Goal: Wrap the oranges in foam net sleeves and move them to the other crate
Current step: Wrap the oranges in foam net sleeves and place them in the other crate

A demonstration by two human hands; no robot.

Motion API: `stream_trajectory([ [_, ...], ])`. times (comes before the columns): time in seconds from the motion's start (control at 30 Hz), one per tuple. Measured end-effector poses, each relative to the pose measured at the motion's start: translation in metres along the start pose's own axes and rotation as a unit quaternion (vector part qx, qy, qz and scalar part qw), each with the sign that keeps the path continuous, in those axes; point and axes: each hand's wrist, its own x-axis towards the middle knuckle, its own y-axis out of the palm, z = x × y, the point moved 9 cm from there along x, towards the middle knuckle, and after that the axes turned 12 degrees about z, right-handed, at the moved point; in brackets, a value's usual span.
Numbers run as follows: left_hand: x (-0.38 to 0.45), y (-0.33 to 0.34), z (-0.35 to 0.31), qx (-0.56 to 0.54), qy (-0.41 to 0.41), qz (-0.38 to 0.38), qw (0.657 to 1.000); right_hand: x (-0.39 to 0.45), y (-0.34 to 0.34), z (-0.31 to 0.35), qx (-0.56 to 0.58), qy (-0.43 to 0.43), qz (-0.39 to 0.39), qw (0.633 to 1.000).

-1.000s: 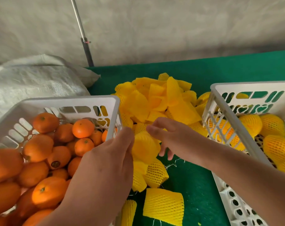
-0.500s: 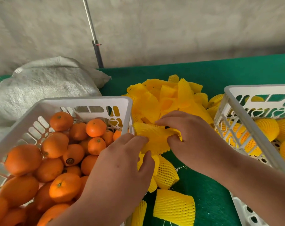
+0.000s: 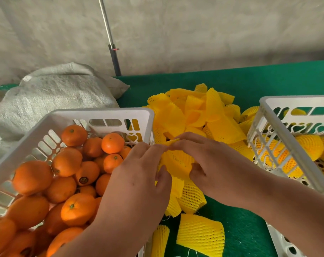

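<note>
both my left hand [image 3: 139,175] and right hand [image 3: 203,160] pinch one yellow foam net sleeve [image 3: 177,161] with curled fingers, between the crate of oranges [image 3: 101,115] and the sleeve pile [image 3: 198,112].

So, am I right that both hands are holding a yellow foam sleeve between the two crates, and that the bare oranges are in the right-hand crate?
Not quite: the head view shows the bare oranges in the left crate. Both the left hand and right hand do hold the yellow foam sleeve.
</note>
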Motion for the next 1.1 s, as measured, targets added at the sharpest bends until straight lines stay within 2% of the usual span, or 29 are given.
stream_trajectory([
  [0.23,-0.001,0.000,-0.008,-0.018,0.062,0.008,0.998,0.003,0.004,-0.012,0.008,0.011,-0.003,1.000],
  [0.37,0.004,-0.024,-0.004,0.022,0.104,-0.050,0.993,0.003,0.009,-0.019,0.019,0.029,0.010,0.999],
  [0.47,0.017,-0.044,0.029,0.098,0.037,-0.076,0.992,0.003,0.009,-0.019,0.032,0.031,0.016,0.999],
  [0.6,0.032,-0.055,0.113,0.190,-0.124,-0.015,0.974,0.001,0.004,-0.016,0.073,0.042,0.011,0.996],
  [0.7,0.027,-0.059,0.175,0.280,-0.260,0.063,0.922,-0.001,0.002,-0.011,0.100,0.052,0.028,0.993],
  [0.77,0.021,-0.059,0.203,0.303,-0.322,0.110,0.890,0.000,0.003,-0.012,0.098,0.053,0.025,0.993],
  [0.93,0.017,-0.046,0.227,0.320,-0.331,0.175,0.870,-0.001,0.004,-0.016,0.102,0.054,0.027,0.993],
  [1.1,0.019,-0.052,0.222,0.312,-0.321,0.141,0.883,-0.002,0.000,-0.016,0.082,0.056,0.019,0.995],
])
